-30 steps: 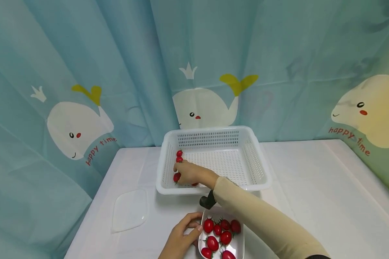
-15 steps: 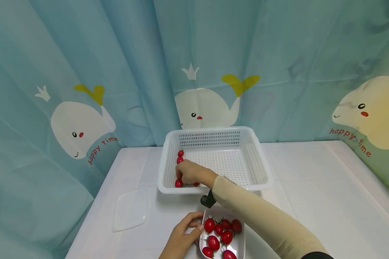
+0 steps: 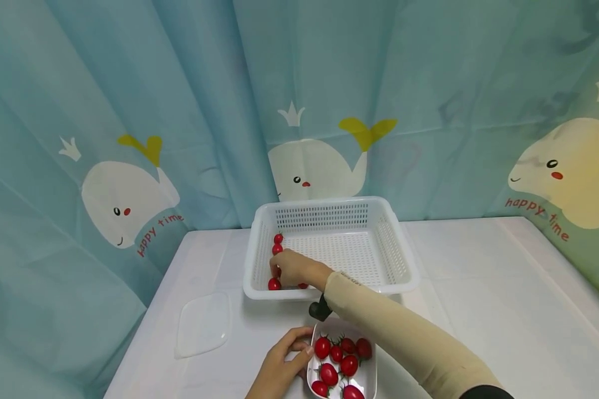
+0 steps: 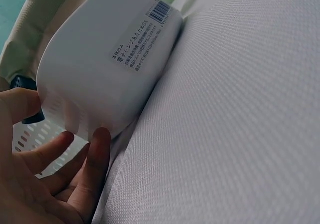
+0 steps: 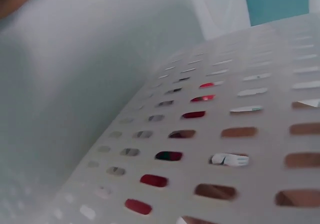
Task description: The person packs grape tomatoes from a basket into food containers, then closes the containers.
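Note:
My right hand [image 3: 294, 267] reaches down into the white perforated basket [image 3: 396, 280]. Its fingers hold a cherry tomato that is mostly hidden. Along the basket's left side lie other cherry tomatoes [image 3: 277, 249], with one cherry tomato [image 3: 274, 284] close below the fingertips. My left hand [image 3: 281, 361] grips the left edge of a small white container [image 3: 366, 376], thumb at the rim. Inside are several red tomatoes [image 3: 349, 366] with green stems. In the left wrist view, fingertips [image 4: 101, 136] touch its labelled outer wall. The basket's holed wall [image 5: 165, 134] screens the right hand in the right wrist view.
A clear lid [image 3: 203, 325] lies flat on the white-covered table [image 3: 469, 277], left of the container. The right forearm crosses above the container's right side. Behind the basket hangs a blue curtain [image 3: 204, 111] with whale prints.
My right hand has shifted slightly within the basket's left side. The tomato below its fingers lies a little nearer the front. My left hand stays at the container.

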A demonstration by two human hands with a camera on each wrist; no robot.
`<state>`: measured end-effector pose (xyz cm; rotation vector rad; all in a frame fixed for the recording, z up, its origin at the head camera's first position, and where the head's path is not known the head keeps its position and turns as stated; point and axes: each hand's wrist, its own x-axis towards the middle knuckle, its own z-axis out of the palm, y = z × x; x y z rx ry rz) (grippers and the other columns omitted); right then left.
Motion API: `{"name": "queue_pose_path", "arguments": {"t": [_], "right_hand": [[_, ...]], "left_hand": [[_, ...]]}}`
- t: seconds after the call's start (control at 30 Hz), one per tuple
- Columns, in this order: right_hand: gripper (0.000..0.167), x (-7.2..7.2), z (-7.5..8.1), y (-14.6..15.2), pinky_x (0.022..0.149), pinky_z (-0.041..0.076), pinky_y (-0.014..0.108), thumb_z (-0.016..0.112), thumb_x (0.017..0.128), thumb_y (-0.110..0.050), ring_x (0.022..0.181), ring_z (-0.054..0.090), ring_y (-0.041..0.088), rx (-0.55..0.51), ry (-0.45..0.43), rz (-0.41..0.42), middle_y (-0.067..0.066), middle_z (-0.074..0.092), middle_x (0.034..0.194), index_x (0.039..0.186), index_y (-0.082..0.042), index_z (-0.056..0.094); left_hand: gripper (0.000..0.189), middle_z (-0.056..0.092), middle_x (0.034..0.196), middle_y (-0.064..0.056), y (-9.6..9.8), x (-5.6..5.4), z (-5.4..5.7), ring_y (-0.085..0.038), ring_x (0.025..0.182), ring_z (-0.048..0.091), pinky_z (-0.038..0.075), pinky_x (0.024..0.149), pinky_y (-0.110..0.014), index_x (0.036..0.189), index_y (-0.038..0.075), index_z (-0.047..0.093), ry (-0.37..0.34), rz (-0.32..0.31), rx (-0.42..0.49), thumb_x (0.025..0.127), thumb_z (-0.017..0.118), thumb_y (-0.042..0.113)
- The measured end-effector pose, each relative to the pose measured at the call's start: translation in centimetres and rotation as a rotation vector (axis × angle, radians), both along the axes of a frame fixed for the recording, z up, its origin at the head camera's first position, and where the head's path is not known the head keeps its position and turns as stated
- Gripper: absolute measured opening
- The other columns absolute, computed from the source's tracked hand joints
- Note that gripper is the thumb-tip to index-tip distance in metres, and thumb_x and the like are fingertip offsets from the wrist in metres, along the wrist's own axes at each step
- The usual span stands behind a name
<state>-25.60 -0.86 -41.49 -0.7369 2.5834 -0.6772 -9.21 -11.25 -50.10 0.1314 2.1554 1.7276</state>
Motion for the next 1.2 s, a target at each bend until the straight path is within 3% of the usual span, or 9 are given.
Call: {"name": "queue_pose_path", "arguments": {"t": [0.27, 0.5, 0.67, 0.97, 1.2], "right_hand": [[0.019, 0.0, 0.2, 0.5, 0.065, 0.051, 0.025, 0.077, 0.086, 0.004, 0.087, 0.059, 0.020, -0.082, -0.025, -0.013, 0.006, 0.066, 0.095, 0.099, -0.009, 0.073], [0.016, 0.1, 1.8, 2.0, 0.081, 0.060, 0.033, 0.071, 0.088, 0.006, 0.105, 0.067, 0.027, -0.228, 0.017, 0.010, 0.013, 0.071, 0.118, 0.101, -0.003, 0.074], [0.012, 0.6, 3.1, 3.8, 0.080, 0.061, 0.032, 0.070, 0.090, 0.003, 0.099, 0.071, 0.025, -0.333, 0.026, -0.035, 0.009, 0.072, 0.114, 0.100, -0.004, 0.073], [0.013, 2.7, 3.0, 7.2, 0.086, 0.060, 0.033, 0.064, 0.099, -0.009, 0.105, 0.070, 0.022, -0.527, 0.033, -0.148, 0.006, 0.074, 0.111, 0.103, -0.014, 0.075], [0.017, 4.8, 2.1, 9.5, 0.094, 0.059, 0.035, 0.064, 0.102, -0.016, 0.103, 0.070, 0.021, -0.644, 0.002, -0.121, 0.006, 0.074, 0.115, 0.115, -0.016, 0.075]], "left_hand": [[0.050, 0.070, 0.112, -0.007, -0.1, 0.1, 0.1, -0.017, 0.100, 0.061, 0.057, 0.072, -0.021, 0.143, 0.007, 0.058, -0.020, 0.002, -0.003, 0.102, 0.065, 0.034], [0.050, 0.071, 0.113, -0.007, -0.4, 0.3, -0.1, -0.017, 0.100, 0.062, 0.056, 0.072, -0.021, 0.144, 0.008, 0.058, -0.021, 0.006, -0.018, 0.102, 0.064, 0.035], [0.049, 0.071, 0.111, -0.007, -0.4, 0.1, 0.1, -0.014, 0.100, 0.061, 0.056, 0.073, -0.020, 0.143, 0.009, 0.059, 0.017, 0.006, -0.031, 0.102, 0.064, 0.037], [0.048, 0.072, 0.109, -0.009, -0.1, 0.1, 0.2, -0.008, 0.095, 0.062, 0.056, 0.073, -0.020, 0.141, 0.009, 0.061, 0.052, 0.006, -0.020, 0.102, 0.065, 0.036], [0.047, 0.072, 0.110, -0.009, -0.1, 0.1, -0.1, -0.010, 0.097, 0.063, 0.055, 0.076, -0.019, 0.141, 0.009, 0.061, 0.052, -0.003, -0.022, 0.102, 0.064, 0.036]]}}
